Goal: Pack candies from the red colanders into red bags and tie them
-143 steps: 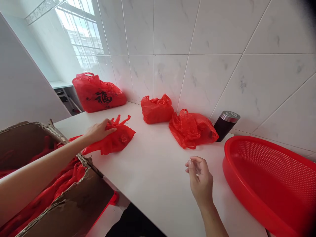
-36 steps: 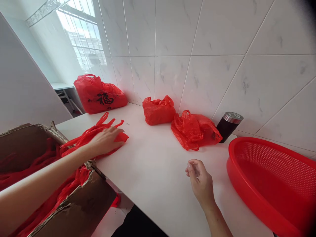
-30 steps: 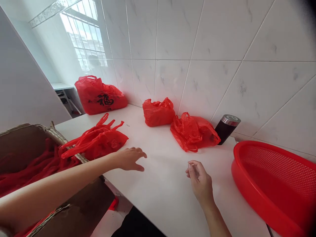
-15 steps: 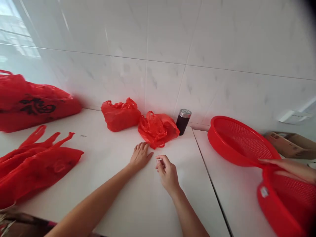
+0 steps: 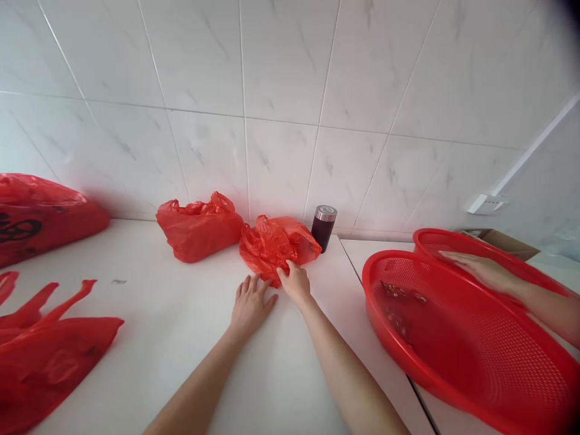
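Note:
My left hand (image 5: 250,306) lies flat on the white table (image 5: 172,338), fingers spread, its fingertips close to the front edge of a crumpled red plastic bag (image 5: 267,241). My right hand (image 5: 295,282) pinches the near right part of that bag between thumb and fingers. Just left of it stands a fuller red plastic bag (image 5: 199,232), its contents hidden. Behind the crumpled bag, to its right, a dark tumbler with a silver lid (image 5: 324,228) stands upright by the wall.
At right, a large red mesh basket (image 5: 380,329) holds small brownish pieces; another red basket (image 5: 421,237) is behind it. Another person's hand (image 5: 480,269) is over them. More red bags (image 5: 58,368) lie at left. A cardboard box (image 5: 502,243) sits far right.
My right hand has reached forward and taken hold of the crumpled bag. The near red basket has moved left and forward, with the other person's hand. My view has turned slightly right.

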Available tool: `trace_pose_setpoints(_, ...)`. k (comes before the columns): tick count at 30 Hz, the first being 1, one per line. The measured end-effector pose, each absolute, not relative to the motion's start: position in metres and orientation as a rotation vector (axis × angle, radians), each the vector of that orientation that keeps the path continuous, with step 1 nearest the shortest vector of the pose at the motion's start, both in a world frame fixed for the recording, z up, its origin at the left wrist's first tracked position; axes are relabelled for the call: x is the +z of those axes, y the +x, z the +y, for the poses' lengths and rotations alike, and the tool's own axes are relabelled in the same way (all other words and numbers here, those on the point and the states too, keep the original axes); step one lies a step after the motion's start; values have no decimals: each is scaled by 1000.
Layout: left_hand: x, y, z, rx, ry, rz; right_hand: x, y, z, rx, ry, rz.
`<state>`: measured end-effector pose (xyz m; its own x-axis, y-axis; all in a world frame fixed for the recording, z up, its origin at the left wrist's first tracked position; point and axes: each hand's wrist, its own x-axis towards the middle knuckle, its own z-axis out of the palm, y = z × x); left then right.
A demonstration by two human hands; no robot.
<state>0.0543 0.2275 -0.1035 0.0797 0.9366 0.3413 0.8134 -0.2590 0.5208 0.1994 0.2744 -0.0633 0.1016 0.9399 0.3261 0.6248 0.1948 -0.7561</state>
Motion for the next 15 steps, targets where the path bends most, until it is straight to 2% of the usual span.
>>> trace_pose_setpoints(6, -103, 54, 231, 1082, 1912, 1670, -37, 212, 251, 433, -1360, -1445)
trace_pose_setpoints(12, -83, 40, 234, 1281, 1379, 1407, -31, 244, 204, 965, -1010, -1036)
trace_pose_setpoints(15, -60, 29, 228, 1250, 1146, 1156, -46, 256, 191, 971, -1079, -987)
